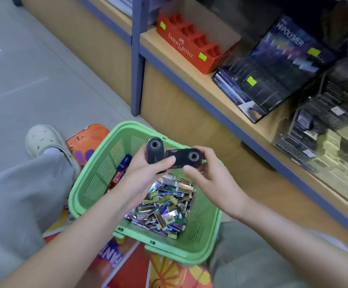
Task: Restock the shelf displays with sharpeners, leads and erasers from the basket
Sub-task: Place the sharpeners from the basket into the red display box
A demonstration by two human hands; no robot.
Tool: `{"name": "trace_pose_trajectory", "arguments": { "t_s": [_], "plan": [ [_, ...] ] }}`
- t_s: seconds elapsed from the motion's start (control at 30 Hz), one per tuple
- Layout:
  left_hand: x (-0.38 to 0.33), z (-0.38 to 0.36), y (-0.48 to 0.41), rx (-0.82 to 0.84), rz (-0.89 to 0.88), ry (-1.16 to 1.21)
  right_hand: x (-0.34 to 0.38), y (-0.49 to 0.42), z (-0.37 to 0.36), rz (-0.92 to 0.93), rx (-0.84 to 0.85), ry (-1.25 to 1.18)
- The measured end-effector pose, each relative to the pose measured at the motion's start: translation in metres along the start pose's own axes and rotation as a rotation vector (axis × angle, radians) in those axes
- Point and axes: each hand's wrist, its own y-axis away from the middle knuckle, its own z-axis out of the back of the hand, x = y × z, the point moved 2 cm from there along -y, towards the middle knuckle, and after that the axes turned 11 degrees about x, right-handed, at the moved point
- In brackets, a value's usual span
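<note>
Over a green plastic basket (pixel 98 169) my left hand (pixel 146 173) grips a dark oval sharpener (pixel 153 148) that stands upright. My right hand (pixel 206 173) pinches a second dark sharpener (pixel 186 157) lying sideways, its end touching the first. My left thumb also rests on the second one. The basket holds several shiny small lead and eraser packs (pixel 167 206) and a few red and blue items (pixel 123 165) at its left wall. On the shelf above stands a red Faber-Castell display box (pixel 181 45) with open slots.
A dark Hi-Polymer display (pixel 277 65) and black trays of small boxes (pixel 325 129) stand on the wooden shelf (pixel 191 80) to the right. A blue metal post (pixel 137 59) borders the shelf. Colourful cardboard (pixel 127 265) lies under the basket. My leg and white clog (pixel 44 142) are at left.
</note>
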Motion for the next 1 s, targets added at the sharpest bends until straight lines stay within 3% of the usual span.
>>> {"name": "trace_pose_trajectory", "arguments": {
  "t_s": [0.1,0.23,0.33,0.53,0.67,0.8,1.0],
  "plan": [
    [-0.010,-0.012,0.006,0.031,-0.075,-0.246,0.007,0.012,0.007,-0.042,-0.109,-0.262],
    [-0.025,-0.025,0.014,0.051,-0.144,-0.522,0.015,0.028,0.016,-0.018,-0.170,-0.342],
    [-0.049,-0.032,0.012,0.054,-0.181,-0.668,0.032,0.030,0.037,0.058,-0.223,-0.248],
    [-0.107,-0.045,-0.010,0.079,-0.233,-0.648,0.068,-0.013,0.098,0.125,-0.505,-0.076],
    [-0.135,-0.040,-0.030,0.033,-0.339,-0.784,0.088,-0.069,0.141,0.141,-0.670,0.230],
    [-0.149,-0.026,-0.049,-0.042,-0.408,-0.751,0.098,-0.118,0.175,0.107,-0.724,0.531],
    [-0.173,-0.017,-0.081,-0.089,-0.515,-0.642,0.088,-0.177,0.211,-0.020,-0.659,0.679]
  ]
}}
